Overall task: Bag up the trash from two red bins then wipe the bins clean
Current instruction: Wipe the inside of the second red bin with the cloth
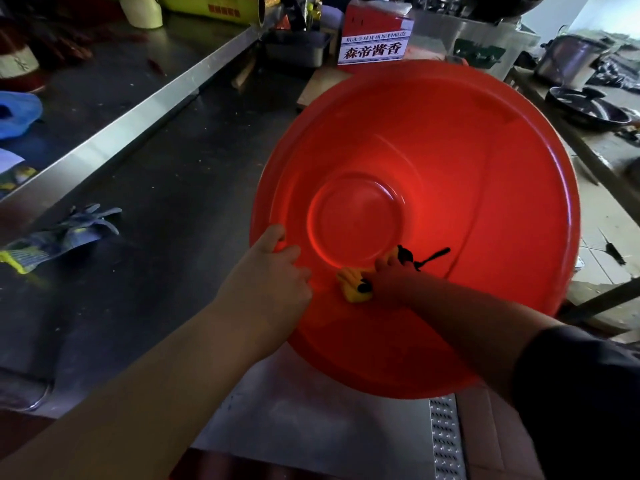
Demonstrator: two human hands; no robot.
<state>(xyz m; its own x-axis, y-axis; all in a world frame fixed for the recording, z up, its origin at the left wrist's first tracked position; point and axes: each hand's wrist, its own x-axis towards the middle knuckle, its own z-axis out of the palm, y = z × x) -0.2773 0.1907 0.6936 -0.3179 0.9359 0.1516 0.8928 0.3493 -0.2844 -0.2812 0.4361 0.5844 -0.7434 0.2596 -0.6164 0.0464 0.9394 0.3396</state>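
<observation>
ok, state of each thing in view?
red bin: mouth facing the camera, held at the rim.
left hand: grips the bin's rim.
right hand: inside the bin, holds the yellow cloth.
yellow cloth: bunched, pressed on the bin's inner wall.
work glove: lying limp on the steel counter.

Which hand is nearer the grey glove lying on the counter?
Left. The left hand grips the red bin, right of the glove; the right hand holds a yellow cloth inside the bin, farther off.
</observation>
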